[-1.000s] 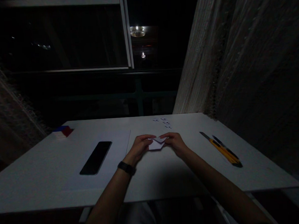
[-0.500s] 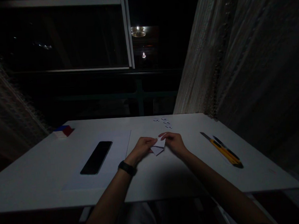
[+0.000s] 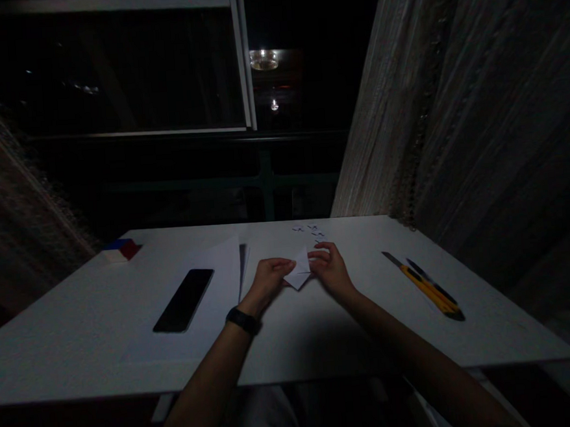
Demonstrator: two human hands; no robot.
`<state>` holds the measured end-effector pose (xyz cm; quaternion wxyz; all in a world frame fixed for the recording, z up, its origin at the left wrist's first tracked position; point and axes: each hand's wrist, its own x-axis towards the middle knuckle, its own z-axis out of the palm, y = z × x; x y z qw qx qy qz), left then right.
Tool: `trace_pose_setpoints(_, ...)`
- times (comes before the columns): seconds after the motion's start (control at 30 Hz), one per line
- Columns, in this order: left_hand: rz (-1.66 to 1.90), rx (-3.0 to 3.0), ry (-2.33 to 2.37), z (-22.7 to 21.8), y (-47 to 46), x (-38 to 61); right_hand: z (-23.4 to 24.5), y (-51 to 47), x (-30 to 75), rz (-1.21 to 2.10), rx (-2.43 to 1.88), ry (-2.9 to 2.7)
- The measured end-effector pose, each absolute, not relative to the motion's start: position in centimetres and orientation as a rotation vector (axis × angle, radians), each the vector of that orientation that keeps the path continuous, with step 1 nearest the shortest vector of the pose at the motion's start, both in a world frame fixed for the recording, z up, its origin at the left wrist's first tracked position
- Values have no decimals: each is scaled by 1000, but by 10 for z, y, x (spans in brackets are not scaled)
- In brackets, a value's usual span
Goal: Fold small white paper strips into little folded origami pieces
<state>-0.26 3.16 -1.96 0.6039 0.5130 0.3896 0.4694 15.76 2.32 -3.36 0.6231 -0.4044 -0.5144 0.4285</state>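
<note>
Over the worktop [image 3: 366, 253], inside its edges, the left hand [image 3: 269, 281] grip pinches folded paper [image 3: 299, 274]; right hand [image 3: 332, 272] grip indeterminable.

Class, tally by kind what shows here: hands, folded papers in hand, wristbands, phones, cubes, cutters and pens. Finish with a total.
Hands: 2 (left hand, right hand)
Folded paper: 1
Wristband: 1
Phone: 1
Cube: 1
Cutter: 1
Pen: 1
Total: 8
</note>
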Motion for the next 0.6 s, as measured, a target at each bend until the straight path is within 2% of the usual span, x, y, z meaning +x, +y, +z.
trace_pose_setpoints(0.3,1175,1221,913,-15,28,-2,-40,24,157,901,-1073,-1396)
trace_pose_setpoints(0.6,1129,1261,827,-14,27,-1,-36,24,158,856,-937,-1418)
